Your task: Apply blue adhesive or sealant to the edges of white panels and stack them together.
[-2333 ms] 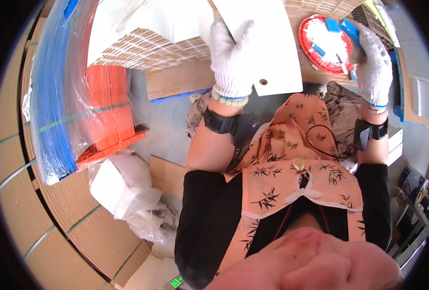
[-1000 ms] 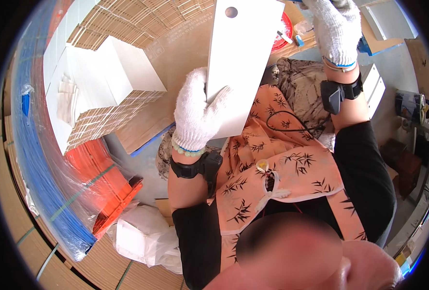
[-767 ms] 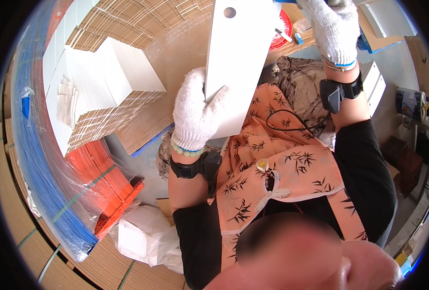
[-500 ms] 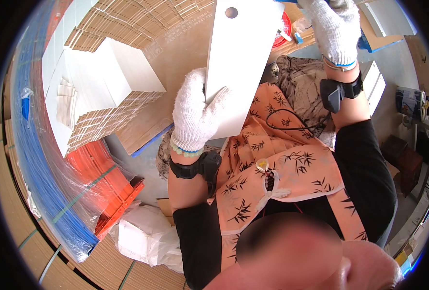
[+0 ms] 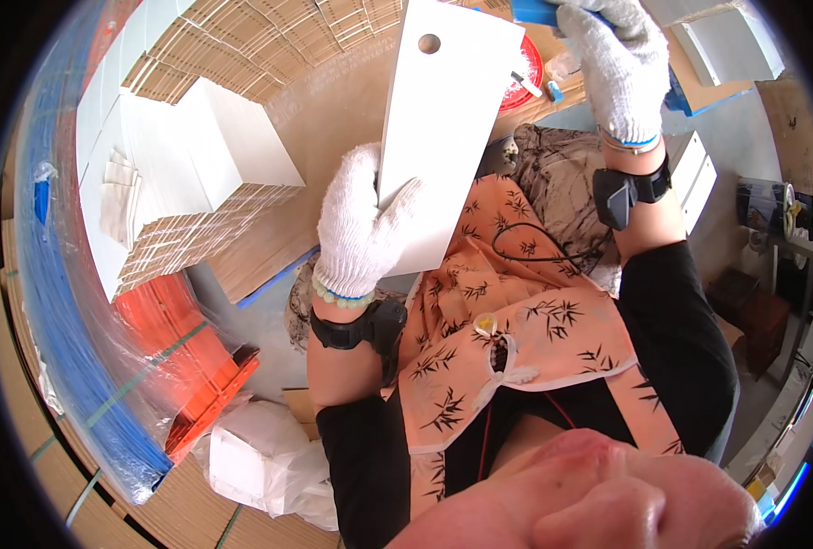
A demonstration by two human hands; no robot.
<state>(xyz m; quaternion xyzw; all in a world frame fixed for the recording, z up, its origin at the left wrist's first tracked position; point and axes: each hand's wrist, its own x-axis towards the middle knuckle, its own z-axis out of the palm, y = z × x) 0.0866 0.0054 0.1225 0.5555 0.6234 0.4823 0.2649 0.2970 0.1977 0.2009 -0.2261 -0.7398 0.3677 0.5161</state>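
Note:
A long white board point(image 5: 448, 137) with a round hole at its far end slants up in front of my body. My left hand point(image 5: 361, 215), in a white knit glove, grips its left edge, the thumb across the face and the other fingers hidden behind. Beyond the board's far right corner, my gloved right hand point(image 5: 615, 69) has its fingers curled round a flat blue object point(image 5: 536, 12), cut off by the picture's upper edge; its kind I cannot make out. Close by are a red round dish point(image 5: 527, 75) and a white marker-like stick point(image 5: 526, 84).
Stacked white panels point(image 5: 164, 151) stand to the left on brown cardboard point(image 5: 333, 101). Further left are a plastic-wrapped blue bundle point(image 5: 86, 339) and orange plastic pieces point(image 5: 182, 357). A white plastic bag point(image 5: 274, 457) lies lower left. More white panels point(image 5: 722, 46) are at upper right.
The whole view has shifted slightly. The board's far end shows more fully, and my right hand now sits a little nearer its corner, with more of the blue object in sight.

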